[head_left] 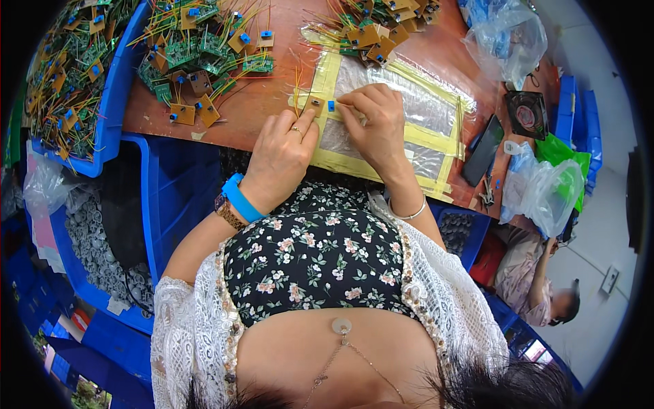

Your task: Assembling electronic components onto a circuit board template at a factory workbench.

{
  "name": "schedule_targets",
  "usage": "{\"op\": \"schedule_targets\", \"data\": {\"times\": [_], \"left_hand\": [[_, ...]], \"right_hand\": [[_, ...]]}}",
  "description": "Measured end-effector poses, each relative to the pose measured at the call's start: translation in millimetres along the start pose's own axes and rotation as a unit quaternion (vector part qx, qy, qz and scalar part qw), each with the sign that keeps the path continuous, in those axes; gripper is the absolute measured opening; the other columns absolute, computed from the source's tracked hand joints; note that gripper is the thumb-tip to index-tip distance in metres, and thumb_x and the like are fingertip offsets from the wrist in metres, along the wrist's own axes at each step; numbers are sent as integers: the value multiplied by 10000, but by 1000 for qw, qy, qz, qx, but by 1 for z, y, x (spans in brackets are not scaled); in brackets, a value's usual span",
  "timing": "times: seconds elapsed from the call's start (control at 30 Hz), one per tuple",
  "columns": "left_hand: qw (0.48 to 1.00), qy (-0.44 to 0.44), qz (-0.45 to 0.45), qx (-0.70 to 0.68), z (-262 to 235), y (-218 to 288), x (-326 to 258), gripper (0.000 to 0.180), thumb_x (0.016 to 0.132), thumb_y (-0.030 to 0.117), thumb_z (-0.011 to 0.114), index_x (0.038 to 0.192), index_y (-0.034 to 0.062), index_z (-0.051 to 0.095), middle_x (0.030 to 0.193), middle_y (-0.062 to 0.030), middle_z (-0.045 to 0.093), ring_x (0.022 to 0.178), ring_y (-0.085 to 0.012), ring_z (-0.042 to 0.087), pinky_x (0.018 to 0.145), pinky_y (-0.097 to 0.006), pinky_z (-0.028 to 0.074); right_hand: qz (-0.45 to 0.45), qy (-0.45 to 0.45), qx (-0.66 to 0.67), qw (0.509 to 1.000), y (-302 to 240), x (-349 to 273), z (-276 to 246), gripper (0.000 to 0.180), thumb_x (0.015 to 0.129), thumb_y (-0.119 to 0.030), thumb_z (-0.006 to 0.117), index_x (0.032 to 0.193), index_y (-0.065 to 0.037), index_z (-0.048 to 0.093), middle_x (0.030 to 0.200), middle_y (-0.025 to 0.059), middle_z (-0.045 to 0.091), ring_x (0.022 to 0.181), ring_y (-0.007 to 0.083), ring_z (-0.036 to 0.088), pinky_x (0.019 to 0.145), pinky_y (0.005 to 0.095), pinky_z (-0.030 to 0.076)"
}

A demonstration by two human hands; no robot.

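Note:
My left hand (285, 153) presses its closed fingers on a small brown circuit board (315, 105) at the tape-edged work area. Thin red and yellow wires rise from that board, and a small dark part sits on it. Just to the right, a small blue connector (332, 106) is at the fingertips of my right hand (376, 123), whose thumb and forefinger are drawn together in a pinch. Beneath both hands lies a clear plastic sheet (340, 140) bordered with yellow tape (328, 71) on the reddish-brown table (235, 123).
Wired boards pile up on the table (204, 54) and fill a blue bin (112, 102) at the left. More boards (381, 41) lie at the far edge. A phone (482, 151), a fan (526, 114) and plastic bags (541, 184) are at the right. Another person (521, 273) sits beyond.

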State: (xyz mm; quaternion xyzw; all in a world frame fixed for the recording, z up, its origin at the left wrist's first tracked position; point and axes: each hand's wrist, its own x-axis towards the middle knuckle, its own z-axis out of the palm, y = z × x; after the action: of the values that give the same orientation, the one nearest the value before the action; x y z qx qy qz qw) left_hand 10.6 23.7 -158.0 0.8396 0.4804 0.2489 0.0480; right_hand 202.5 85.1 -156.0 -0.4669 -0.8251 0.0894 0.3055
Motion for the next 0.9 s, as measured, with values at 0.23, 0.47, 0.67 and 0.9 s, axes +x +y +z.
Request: {"op": "schedule_targets", "data": {"times": [0.23, 0.47, 0.67, 0.9], "left_hand": [[1000, 1, 5, 2, -1, -1, 1, 195, 804, 67, 602, 969, -17, 663, 1210, -135, 690, 929, -242, 572, 838, -353, 490], [999, -28, -22, -20, -1, 0, 0, 307, 785, 9, 627, 1083, -43, 676, 1254, -121, 682, 962, -258, 574, 859, -374, 488], [1000, -2, -1, 2, 1, 0, 1, 240, 817, 63, 599, 1018, -41, 680, 1202, -145, 694, 932, -236, 578, 827, -347, 490], [1000, -8, -2, 7, 1, 0, 0, 281, 819, 65, 598, 1060, -49, 686, 1191, -157, 691, 961, -242, 583, 830, -351, 488]], "right_hand": [[7, 0, -34, 999, -4, -2, 9, 100, 748, -125, 815, 812, -98, 743, 808, 3, 675, 845, 220, 595, 790, 376, 396], [22, -9, -2, 1000, -3, -1, 11, 111, 746, -124, 817, 836, -108, 754, 811, 0, 674, 852, 217, 591, 785, 376, 393], [17, -4, 2, 1000, -8, 3, 15, 95, 754, -111, 811, 804, -88, 733, 792, 44, 656, 820, 249, 598, 750, 385, 420], [63, -38, 105, 992, -13, 17, 22, 113, 771, -96, 802, 797, -26, 716, 779, 102, 653, 780, 304, 603, 706, 400, 482]]}}
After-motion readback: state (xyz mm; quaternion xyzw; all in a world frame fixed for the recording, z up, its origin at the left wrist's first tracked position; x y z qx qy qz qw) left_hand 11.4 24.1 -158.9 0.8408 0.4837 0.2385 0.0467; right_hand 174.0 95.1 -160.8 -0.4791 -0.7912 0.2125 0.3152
